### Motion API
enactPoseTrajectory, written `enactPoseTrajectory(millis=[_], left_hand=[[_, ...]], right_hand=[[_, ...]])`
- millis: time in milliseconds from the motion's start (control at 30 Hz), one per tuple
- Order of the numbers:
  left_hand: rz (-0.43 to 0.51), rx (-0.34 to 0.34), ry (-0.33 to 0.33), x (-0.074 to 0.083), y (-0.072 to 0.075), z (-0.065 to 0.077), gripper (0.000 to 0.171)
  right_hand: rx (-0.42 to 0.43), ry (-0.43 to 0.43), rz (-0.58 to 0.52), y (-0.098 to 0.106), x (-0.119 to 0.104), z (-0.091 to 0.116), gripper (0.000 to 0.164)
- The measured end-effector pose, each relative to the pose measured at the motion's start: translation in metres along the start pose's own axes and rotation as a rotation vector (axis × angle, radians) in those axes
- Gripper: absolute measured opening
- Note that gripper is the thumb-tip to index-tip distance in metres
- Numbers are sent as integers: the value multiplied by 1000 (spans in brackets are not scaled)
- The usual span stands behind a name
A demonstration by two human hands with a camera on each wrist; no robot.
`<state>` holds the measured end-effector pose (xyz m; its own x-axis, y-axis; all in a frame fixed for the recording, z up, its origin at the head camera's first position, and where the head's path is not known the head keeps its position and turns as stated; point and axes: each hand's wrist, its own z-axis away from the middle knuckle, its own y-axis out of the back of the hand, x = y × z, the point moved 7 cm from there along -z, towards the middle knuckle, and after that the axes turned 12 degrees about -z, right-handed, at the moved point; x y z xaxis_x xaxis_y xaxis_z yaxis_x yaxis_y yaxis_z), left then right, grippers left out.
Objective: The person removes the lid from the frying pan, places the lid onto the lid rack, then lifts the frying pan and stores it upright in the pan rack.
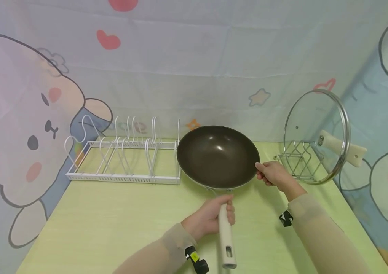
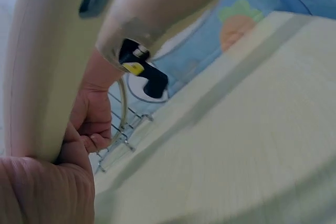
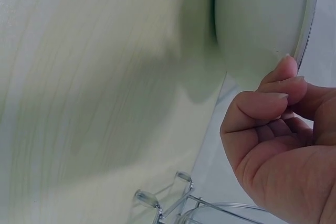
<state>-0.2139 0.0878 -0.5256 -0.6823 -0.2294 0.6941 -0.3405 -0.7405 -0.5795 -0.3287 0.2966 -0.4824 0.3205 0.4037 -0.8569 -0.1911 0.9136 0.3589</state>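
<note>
A wok [image 1: 217, 156] with a dark brown inside and a pale outside is held over the table, its open top facing me. My left hand [image 1: 209, 217] grips its cream handle [image 1: 226, 239] close to the bowl, and the handle's end points toward me. With thumb and fingers my right hand [image 1: 272, 174] pinches the rim at the wok's right side. The right wrist view shows those curled fingers [image 3: 262, 106] at the edge of the pale outer wall [image 3: 257, 19]. In the left wrist view the handle [image 2: 44, 66] rises past the left hand [image 2: 47, 190].
Left of the wok stands a white wire rack [image 1: 125, 178] with upright loops. On the right a glass lid [image 1: 344, 125] with a steel rim and cream handle stands upright in a small metal rack [image 1: 300, 161]. A printed cloth [image 1: 197, 57] hangs behind the pale green table [image 1: 118, 217].
</note>
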Motion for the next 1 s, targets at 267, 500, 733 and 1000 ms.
enactPoseTrajectory(millis=[267, 500, 733, 1000], left_hand=[[92, -21, 13, 2, -4, 0, 25], [90, -46, 28, 0, -5, 1, 27], [109, -48, 25, 0, -3, -1, 26], [96, -49, 11, -2, -4, -2, 26]], right_hand=[[15, 10, -10, 2, -2, 2, 43], [25, 5, -36, -2, 2, 6, 47], [5, -7, -28, -8, 9, 20, 56], [-78, -5, -127, -40, 23, 60, 64]])
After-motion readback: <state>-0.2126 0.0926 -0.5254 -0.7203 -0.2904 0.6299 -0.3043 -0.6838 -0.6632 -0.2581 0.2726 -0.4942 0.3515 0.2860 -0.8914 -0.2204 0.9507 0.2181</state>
